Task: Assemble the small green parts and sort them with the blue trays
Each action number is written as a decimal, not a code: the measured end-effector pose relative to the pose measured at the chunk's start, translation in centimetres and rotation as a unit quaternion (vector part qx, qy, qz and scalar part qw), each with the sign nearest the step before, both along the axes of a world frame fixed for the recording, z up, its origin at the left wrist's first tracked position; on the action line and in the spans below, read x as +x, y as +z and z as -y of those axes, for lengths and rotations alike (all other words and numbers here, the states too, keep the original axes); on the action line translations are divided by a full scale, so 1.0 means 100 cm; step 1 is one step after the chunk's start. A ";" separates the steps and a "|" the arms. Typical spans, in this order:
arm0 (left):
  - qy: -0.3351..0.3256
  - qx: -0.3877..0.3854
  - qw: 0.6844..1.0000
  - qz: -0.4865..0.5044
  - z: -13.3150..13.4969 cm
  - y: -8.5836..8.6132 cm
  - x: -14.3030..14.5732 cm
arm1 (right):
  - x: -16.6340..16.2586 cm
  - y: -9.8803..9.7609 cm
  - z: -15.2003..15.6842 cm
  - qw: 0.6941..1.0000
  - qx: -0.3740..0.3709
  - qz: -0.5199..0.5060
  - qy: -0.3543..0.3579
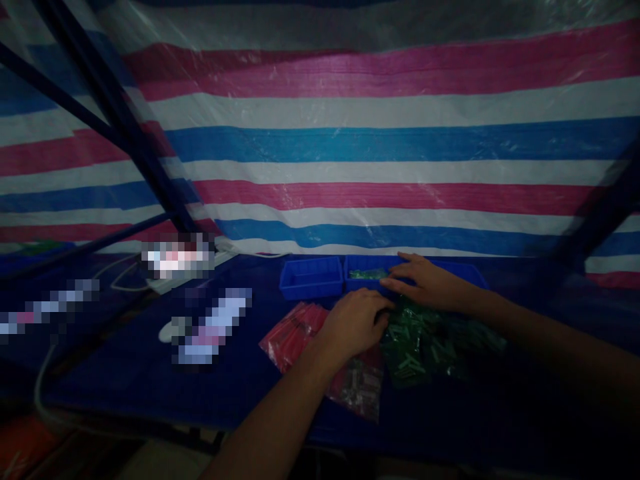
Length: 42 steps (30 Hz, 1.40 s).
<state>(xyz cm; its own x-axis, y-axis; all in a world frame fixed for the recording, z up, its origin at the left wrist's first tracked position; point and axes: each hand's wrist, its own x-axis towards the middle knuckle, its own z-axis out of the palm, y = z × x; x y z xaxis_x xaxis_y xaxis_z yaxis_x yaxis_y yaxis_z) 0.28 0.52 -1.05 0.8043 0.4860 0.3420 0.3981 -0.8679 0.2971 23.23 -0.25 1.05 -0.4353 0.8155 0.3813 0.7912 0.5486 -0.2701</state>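
My right hand (423, 280) reaches over the front of a blue bin (367, 261), its fingers stretched and apart, with nothing visible in them. Inside that bin lies a small green packet (367, 274). My left hand (356, 320) rests lower, between pink plastic bags (293, 330) and green plastic bags (407, 350). Its fingers are curled closed at the edge of the green bags; what they hold, if anything, is hidden. Small stick-like pieces show through the green plastic. A clear bag with small pieces (363, 390) lies below my left wrist.
Another blue bin (311, 277) stands to the left, and a third blue bin (463, 272) is partly behind my right arm. A white rounded object (173, 331) and a white power strip (163, 284) with cables sit left on the blue table (135, 380). Striped sheeting (350, 143) hangs behind.
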 end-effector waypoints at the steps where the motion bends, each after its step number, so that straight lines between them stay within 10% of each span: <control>1: 0.000 0.000 1.000 -0.002 0.000 0.000 0.000 | 0.000 0.002 -0.003 1.000 -0.012 -0.005 0.011; 12: 0.004 -0.015 1.000 0.008 0.000 0.001 -0.001 | 0.023 0.027 -0.002 0.988 0.030 -0.131 -0.075; 18: 0.045 -0.038 0.997 0.041 -0.002 0.006 0.000 | 0.069 0.042 0.017 0.976 0.146 -0.003 -0.163; 26: 0.084 -0.109 0.966 0.218 -0.002 0.017 0.000 | 0.024 0.028 0.047 0.983 0.016 -0.147 -0.106; 31: 0.021 -0.240 0.920 0.311 -0.001 0.018 0.003 | -0.024 -0.003 0.045 0.908 -0.156 -0.389 -0.031; 42: 0.032 -0.275 0.913 0.300 -0.001 0.010 0.008 | -0.026 -0.030 0.055 0.870 -0.063 -0.478 -0.099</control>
<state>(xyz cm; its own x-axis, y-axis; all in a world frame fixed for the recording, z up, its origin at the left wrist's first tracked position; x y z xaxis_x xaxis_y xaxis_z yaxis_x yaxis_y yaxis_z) 1.10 0.65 -0.06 0.5164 0.7559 0.4025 0.0651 -0.5033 0.8617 20.58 -5.72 -1.94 0.1856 0.8997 0.3950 0.2470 0.3464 -0.9050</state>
